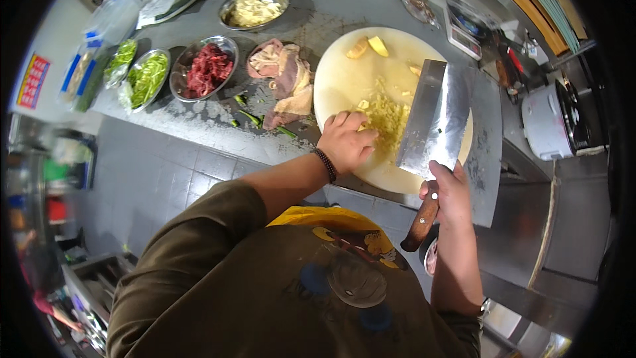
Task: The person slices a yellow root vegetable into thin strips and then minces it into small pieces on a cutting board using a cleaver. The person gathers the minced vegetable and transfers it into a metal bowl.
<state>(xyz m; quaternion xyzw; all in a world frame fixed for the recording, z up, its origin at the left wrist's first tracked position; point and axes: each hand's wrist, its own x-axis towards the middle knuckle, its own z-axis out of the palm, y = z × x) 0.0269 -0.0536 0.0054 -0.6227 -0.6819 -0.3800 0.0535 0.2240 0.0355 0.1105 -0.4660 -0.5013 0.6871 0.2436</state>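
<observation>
My right hand (449, 191) grips the wooden handle of a cleaver (437, 114), its thumb against the base of the broad steel blade. The blade is turned flat towards me over the right part of a round, pale cutting board (338, 64). Finely chopped yellow ginger (390, 114), or something like it, lies in a heap left of the blade and partly beneath it. At the heap's left edge is my left hand (348, 141), fingers bent and apart, with nothing visible in its grasp. Larger peeled chunks (378, 46) rest at the board's far side.
Left of the board lie raw meat pieces with skin (283, 79) and green pepper scraps (251, 118). Metal bowls hold red sliced meat (208, 69), green strips (149, 74) and pale slices (256, 10). A scale (462, 35) and a rice cooker (549, 119) stand at the right.
</observation>
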